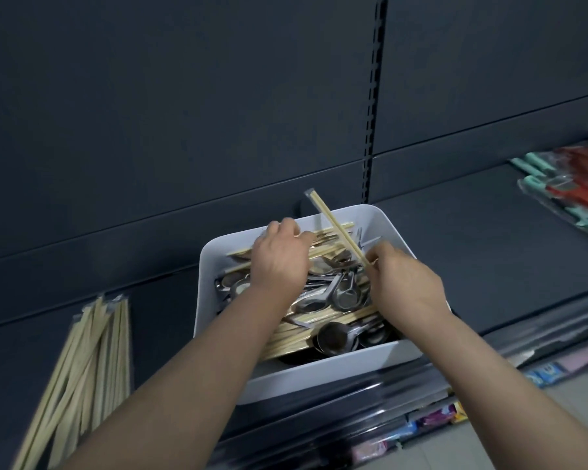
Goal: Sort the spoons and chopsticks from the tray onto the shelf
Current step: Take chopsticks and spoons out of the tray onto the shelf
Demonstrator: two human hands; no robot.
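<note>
**Item: tray** (319,374). White, deep-walled, set on the dark shelf (489,266). It is the reference for all places below.

**Contents.** Loose chopsticks (296,337) lie crosswise inside the tray. They are tangled with steel spoons (343,296) from its middle to its near wall.

**Right hand** (404,283). Over the tray's right side, pinching the near end of one wrapped chopstick pair (336,225). The pair slants up and away, and its far tip is above the tray's back rim.

**Left hand** (282,257). Over the tray's far-left part, fingers bent down onto the chopsticks there. Whether they have closed on any cannot be told.

**Sorted chopstick pile** (92,351). On the shelf, well left of the tray, sticks roughly parallel.

**Packaged goods** (570,188). Red and teal, on the shelf far right of the tray.

**Step in hand (judged).** Picking chopsticks out of the tray for the pile to its left; no sorted spoons are in view.

**Handling notes (judged).**
- Lift the pinched pair along its own length so it does not lever the spoon handles.
- Gather several sticks with the left hand, squared at one end, before carrying them over.
- Lay them parallel to the pile.
- The plastic wrappers may slip, so grip firmly.
</note>
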